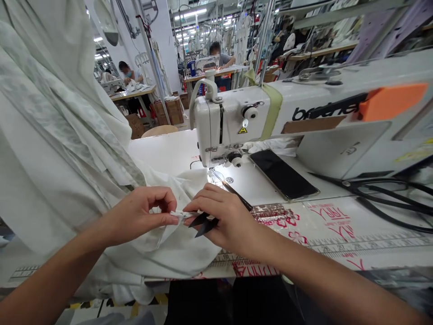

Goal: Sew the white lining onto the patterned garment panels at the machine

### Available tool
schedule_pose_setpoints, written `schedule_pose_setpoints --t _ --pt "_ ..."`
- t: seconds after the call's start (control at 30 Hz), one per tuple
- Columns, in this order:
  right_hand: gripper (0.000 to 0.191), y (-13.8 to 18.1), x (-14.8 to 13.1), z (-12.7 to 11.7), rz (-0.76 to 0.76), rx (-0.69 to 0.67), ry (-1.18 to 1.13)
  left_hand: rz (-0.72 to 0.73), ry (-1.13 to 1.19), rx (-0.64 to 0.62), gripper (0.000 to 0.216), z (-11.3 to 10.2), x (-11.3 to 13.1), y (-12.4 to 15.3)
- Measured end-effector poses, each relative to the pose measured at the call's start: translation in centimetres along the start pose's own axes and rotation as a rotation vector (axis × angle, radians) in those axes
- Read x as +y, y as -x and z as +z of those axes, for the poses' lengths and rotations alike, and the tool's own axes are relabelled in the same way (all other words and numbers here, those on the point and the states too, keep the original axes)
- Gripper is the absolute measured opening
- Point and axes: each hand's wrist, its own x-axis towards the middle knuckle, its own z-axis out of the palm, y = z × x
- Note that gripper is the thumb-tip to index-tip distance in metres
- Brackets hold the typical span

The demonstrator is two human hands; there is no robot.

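Note:
My left hand (pixel 142 212) pinches a small folded edge of white fabric (pixel 192 259) between thumb and forefinger. Close beside it, my right hand (pixel 226 216) also grips that edge with its fingertips. Black thread snips (pixel 204 224) are tucked in my right hand, their two blades pointing left and slightly apart. The rest of the fabric spreads under both hands and over the table's front edge. Behind my right hand is the lit needle area of a white sewing machine (pixel 237 117). A thin pointed tool, seemingly tweezers (pixel 241 198), lies by the needle, partly hidden by that hand.
A black phone (pixel 282 174) lies under the machine arm. Large black scissors (pixel 375 185) rest to the right. A printed ruler strip (pixel 338 247) runs along the front of the table. Pale cloth (pixel 61 113) hangs high at left. Other people sit at machines farther back.

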Motion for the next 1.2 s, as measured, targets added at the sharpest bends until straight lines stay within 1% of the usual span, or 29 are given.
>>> schedule_pose_setpoints --t 0.07,0.17,0.27,0.4,0.5,0.6,0.73,0.87,0.97,1.1,1.2 --pt "0.024 0.0 0.0 0.0 0.013 -0.004 -0.009 0.025 -0.032 0.038 0.012 0.1 0.0 0.2" --pt "0.022 0.0 0.0 0.0 0.006 0.002 -0.009 0.071 -0.153 0.147 0.010 0.7 0.2 0.5" --pt "0.022 0.0 -0.2 0.0 -0.002 0.007 -0.013 0.151 -0.245 0.232 0.007 1.5 0.5 0.9" --pt "0.016 0.0 -0.5 0.0 0.014 0.061 -0.016 0.256 -0.227 0.322 0.009 2.4 0.7 1.1" --pt "0.013 -0.1 -0.6 -0.1 -0.003 0.109 -0.053 0.278 -0.221 0.372 0.008 2.8 0.6 1.2" --pt "0.017 -0.1 -0.7 -0.4 -0.013 0.119 -0.082 0.311 -0.272 0.445 0.009 3.1 0.3 1.5" --pt "0.021 0.1 -0.6 -0.5 -0.053 0.094 0.015 0.366 -0.351 0.579 0.014 3.5 -0.3 2.1" --pt "0.021 0.4 -0.5 0.0 -0.143 0.090 0.159 0.400 -0.385 0.610 0.019 3.9 -0.6 2.6" --pt "0.020 0.4 -0.6 0.5 -0.172 0.121 0.174 0.416 -0.384 0.610 0.019 4.2 -0.6 2.5" --pt "0.020 0.3 -0.8 0.6 -0.143 0.152 0.139 0.443 -0.377 0.622 0.020 4.4 -0.5 2.3" --pt "0.016 0.2 -0.9 0.4 -0.115 0.160 0.118 0.447 -0.385 0.626 0.020 4.5 -0.6 2.3"
